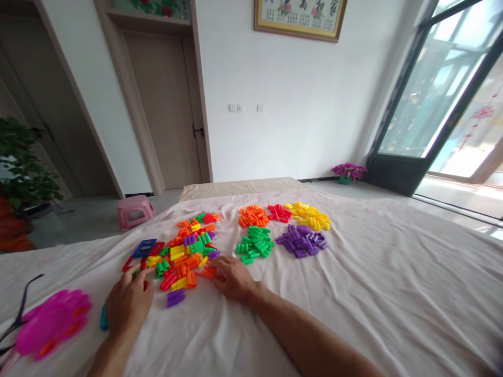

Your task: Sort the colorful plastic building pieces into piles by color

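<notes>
My right hand [234, 278] has its fingers closed on an orange plastic building piece [208, 272] at the right edge of a mixed pile. My left hand [131, 299] is at the pile's left side, fingers apart, close to a small green piece [136, 271] and a pair of green tubes [162, 268]. The mixed pile holds red, yellow, orange, green and purple tube-shaped pieces. Right of it lie single-colour heaps: green [255, 243], orange [253, 215], red [280, 212], yellow [312, 215] and purple [302, 241]. A purple piece [175, 298] lies at the pile's near edge.
Blue and red flat frames [145, 248] lie left of the pile. A pink paw-shaped tray [53, 322] and dark-framed glasses [23, 306] are at the left. A blue piece [104, 318] is partly behind my left hand. The cloth [377, 293] is wrinkled. Beyond stands a pink stool [136, 211].
</notes>
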